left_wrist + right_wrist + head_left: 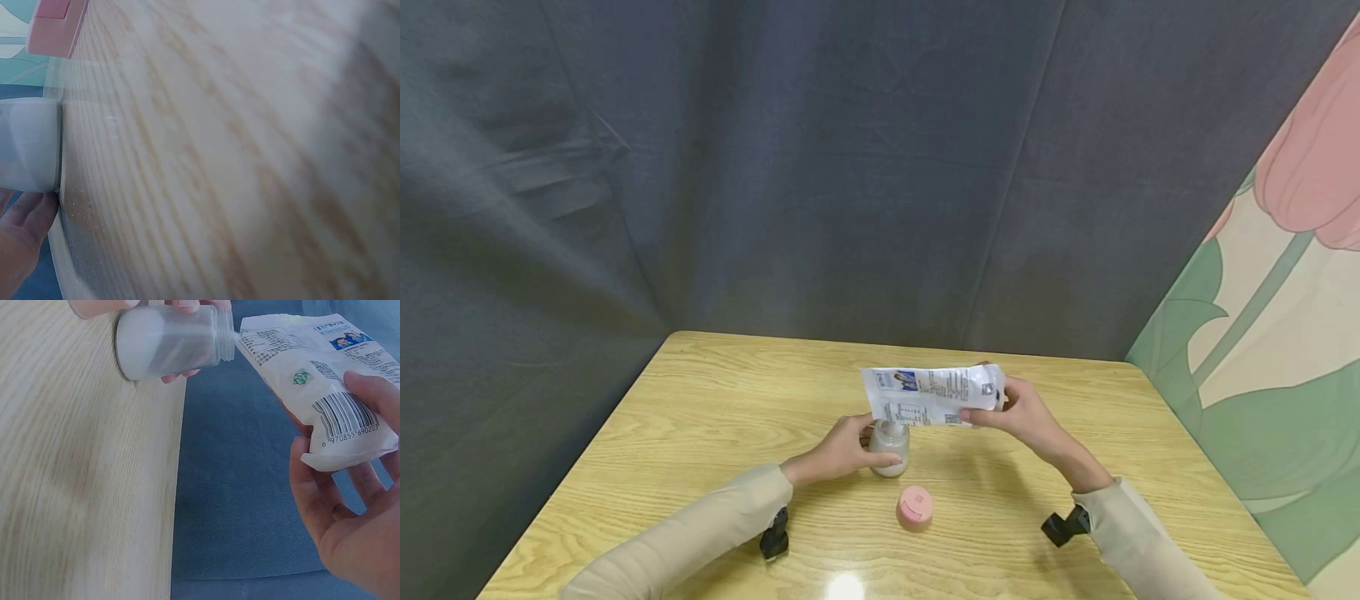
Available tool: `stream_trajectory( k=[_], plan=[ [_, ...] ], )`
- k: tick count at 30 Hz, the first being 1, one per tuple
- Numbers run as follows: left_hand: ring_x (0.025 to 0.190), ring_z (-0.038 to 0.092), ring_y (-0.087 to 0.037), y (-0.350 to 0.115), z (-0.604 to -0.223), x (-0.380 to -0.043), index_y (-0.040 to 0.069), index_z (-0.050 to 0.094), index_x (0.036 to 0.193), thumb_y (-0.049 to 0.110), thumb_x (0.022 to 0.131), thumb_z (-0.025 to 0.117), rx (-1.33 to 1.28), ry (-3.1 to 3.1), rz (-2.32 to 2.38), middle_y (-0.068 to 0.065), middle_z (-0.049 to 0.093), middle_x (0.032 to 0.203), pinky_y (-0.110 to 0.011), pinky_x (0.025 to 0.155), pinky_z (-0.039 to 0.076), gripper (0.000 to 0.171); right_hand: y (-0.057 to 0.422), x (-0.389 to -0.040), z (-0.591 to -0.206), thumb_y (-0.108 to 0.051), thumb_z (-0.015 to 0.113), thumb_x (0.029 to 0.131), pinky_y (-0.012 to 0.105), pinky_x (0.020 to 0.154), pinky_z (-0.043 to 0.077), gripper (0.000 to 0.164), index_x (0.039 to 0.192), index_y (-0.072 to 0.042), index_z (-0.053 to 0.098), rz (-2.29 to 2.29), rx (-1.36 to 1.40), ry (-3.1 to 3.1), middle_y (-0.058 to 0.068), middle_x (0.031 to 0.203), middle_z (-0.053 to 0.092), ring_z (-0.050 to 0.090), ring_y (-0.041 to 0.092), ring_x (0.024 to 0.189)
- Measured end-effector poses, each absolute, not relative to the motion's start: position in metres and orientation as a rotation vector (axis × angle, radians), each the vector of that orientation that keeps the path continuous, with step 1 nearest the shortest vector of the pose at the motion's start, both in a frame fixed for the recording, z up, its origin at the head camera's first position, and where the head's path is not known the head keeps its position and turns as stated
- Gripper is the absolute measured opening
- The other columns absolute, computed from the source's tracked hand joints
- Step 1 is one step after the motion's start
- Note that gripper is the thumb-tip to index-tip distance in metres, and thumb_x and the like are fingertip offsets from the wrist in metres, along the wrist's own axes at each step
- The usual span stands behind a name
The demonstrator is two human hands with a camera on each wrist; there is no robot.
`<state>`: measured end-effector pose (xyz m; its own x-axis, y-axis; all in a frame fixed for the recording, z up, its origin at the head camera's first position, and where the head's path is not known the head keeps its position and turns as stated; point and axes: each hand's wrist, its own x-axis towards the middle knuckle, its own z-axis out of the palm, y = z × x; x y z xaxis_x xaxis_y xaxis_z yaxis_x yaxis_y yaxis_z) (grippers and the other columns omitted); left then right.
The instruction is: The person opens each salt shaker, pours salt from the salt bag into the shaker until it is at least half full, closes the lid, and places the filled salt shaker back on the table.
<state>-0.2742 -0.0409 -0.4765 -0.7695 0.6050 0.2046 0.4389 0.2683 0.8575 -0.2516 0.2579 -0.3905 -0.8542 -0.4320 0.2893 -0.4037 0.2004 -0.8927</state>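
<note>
Grips the jar (898, 444) in the left hand (841, 451), curling fingers and thumb round its side. Stands the jar upright on the table (722, 392), with mouth uncovered and white contents (134, 340) in the lower part. Holds the bag (936, 393) by one end in the right hand (1028, 418), clamping it between thumb and fingers, well apart from the left hand. Tilts the bag above the jar, bringing one corner right to the mouth. Shows a barcode (345, 415) close to the right thumb. Cannot tell how full the bag is. Has the pink lid (915, 506) on the table, near the jar and closer to the body. Wears pale sleeves (700, 521), with a black camera (774, 536) at each wrist. Faces a dark curtain (865, 175), with a flower-painted wall (1277, 450) to the right.
</note>
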Motion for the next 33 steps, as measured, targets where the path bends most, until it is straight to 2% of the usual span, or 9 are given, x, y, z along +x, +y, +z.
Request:
stream_trajectory(
  k=[10, 15, 21, 27, 33],
  plan=[
    [0.112, 0.064, -0.021, -0.041, -0.477, -0.275, 0.003, 0.052, 0.139, 0.021, 0.085, 0.08, 0.994, 2.371, 1.51, -0.01, 0.066, 0.125, -0.028, 0.096, 0.05, 0.064, 0.259, -0.253, -0.391, -0.002, 0.077, 0.085, 0.039, 0.076, 0.06, 0.045, 0.127, -0.004, 0.062, -1.78, -0.845, 2.421, 0.016, 0.123, 0.064, 0.067, 0.025, 0.102],
    [0.112, 0.064, -0.024, -0.04, -0.474, -0.271, 0.001, 0.055, 0.135, 0.016, 0.085, 0.08, 0.971, 2.394, 1.51, -0.011, 0.066, 0.123, -0.032, 0.096, 0.05, 0.059, 0.259, -0.252, -0.391, -0.001, 0.077, 0.085, 0.038, 0.076, 0.06, 0.044, 0.126, -0.004, 0.062, -1.785, -0.842, 2.424, 0.014, 0.122, 0.065, 0.068, 0.025, 0.102],
    [0.11, 0.064, -0.033, -0.04, -0.452, -0.257, -0.006, 0.057, 0.129, 0.006, 0.084, 0.079, 0.966, 2.378, 1.535, -0.019, 0.066, 0.119, -0.04, 0.096, 0.051, 0.051, 0.259, -0.252, -0.391, -0.001, 0.076, 0.085, 0.039, 0.076, 0.06, 0.043, 0.126, -0.003, 0.062, -1.798, -0.836, 2.42, 0.012, 0.121, 0.066, 0.068, 0.025, 0.102],
    [0.11, 0.064, -0.033, -0.04, -0.441, -0.25, -0.007, 0.057, 0.128, 0.005, 0.085, 0.078, 0.959, 2.356, 1.553, -0.019, 0.066, 0.119, -0.04, 0.096, 0.051, 0.049, 0.26, -0.252, -0.393, -0.002, 0.076, 0.086, 0.038, 0.076, 0.06, 0.042, 0.125, -0.004, 0.062, -1.798, -0.837, 2.431, 0.01, 0.12, 0.067, 0.068, 0.024, 0.101],
    [0.11, 0.064, -0.034, -0.04, -0.446, -0.252, -0.008, 0.057, 0.128, 0.005, 0.084, 0.079, 0.993, 2.384, 1.546, -0.02, 0.066, 0.119, -0.038, 0.096, 0.051, 0.051, 0.261, -0.252, -0.394, -0.002, 0.076, 0.087, 0.038, 0.077, 0.059, 0.042, 0.127, -0.004, 0.062, -1.811, -0.831, 2.415, 0.01, 0.122, 0.067, 0.068, 0.024, 0.103]
  ],
)
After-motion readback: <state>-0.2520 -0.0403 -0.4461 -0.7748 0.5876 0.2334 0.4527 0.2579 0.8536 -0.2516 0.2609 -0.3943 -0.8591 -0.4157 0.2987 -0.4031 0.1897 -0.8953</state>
